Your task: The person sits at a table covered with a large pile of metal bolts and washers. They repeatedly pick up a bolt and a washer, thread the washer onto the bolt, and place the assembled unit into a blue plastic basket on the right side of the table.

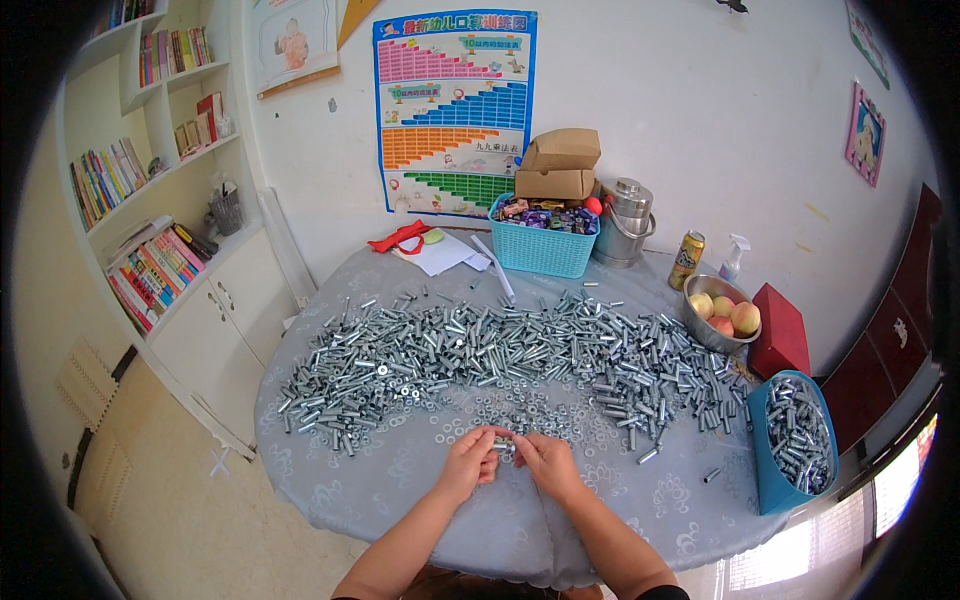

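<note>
My left hand (472,464) and my right hand (547,466) meet over the near middle of the table. Between their fingertips is a small silvery metal bolt (505,447), partly covered by the fingers. The left fingers are curled around one end, while the right thumb and fingers pinch the other. Just beyond my hands lies a heap of loose nuts and washers (520,408). Behind that, a wide pile of silvery bolts and metal sleeves (470,340) spreads across the table.
A blue bin (762,450) full of metal sleeves stands at the right edge. Near it are a red box (780,330), a steel bowl (705,330) of fruit and a can (687,260). At the back stand a turquoise basket (540,250) and a metal pot (628,215).
</note>
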The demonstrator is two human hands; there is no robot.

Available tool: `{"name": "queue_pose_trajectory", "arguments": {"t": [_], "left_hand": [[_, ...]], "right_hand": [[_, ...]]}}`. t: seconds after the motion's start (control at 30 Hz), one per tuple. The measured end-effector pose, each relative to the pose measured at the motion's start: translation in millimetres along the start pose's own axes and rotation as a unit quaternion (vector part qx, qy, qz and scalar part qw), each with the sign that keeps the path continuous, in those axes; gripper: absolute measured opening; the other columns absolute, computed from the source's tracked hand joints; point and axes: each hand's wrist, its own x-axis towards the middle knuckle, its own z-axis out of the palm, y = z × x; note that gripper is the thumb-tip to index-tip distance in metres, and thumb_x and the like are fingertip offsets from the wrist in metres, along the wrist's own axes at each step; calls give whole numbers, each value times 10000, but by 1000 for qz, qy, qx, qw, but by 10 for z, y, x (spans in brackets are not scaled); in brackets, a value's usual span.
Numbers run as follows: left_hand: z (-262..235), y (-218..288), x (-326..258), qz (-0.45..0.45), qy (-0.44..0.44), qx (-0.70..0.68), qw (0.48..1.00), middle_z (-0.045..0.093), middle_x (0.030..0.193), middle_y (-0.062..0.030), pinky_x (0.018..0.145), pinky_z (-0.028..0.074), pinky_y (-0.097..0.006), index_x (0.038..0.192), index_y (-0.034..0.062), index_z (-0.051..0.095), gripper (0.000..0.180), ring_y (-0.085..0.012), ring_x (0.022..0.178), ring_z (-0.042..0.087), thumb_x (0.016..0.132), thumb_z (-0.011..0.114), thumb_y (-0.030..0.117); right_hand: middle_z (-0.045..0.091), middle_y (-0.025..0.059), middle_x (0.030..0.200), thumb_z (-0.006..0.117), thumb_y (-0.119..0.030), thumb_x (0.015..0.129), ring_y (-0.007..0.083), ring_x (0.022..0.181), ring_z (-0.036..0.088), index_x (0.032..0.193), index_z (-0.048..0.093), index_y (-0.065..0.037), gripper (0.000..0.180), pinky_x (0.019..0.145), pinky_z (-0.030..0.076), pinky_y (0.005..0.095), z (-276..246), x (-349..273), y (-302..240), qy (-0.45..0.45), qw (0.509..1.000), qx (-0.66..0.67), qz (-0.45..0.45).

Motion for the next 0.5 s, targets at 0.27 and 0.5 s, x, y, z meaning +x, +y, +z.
{"name": "queue_pose_trajectory", "arguments": {"t": [0.27,0.5], "left_hand": [[-64,-30,49,9,37,-25,999,267,563,70,385,214,-184,1060,55,534,279,-30,443,232,945,399,270],[-56,-18,42,6,37,-39,999,254,568,72,392,212,-180,1077,63,538,267,-28,451,228,951,388,246]], "right_hand": [[617,68,740,465,-250,918,133,691,590,910,613,6,296,642,466,268,23,4,-6,30,993,93,-60],[620,76,767,444,-248,928,130,706,592,953,602,21,313,671,473,258,-13,5,-14,-32,994,94,-55]]}}
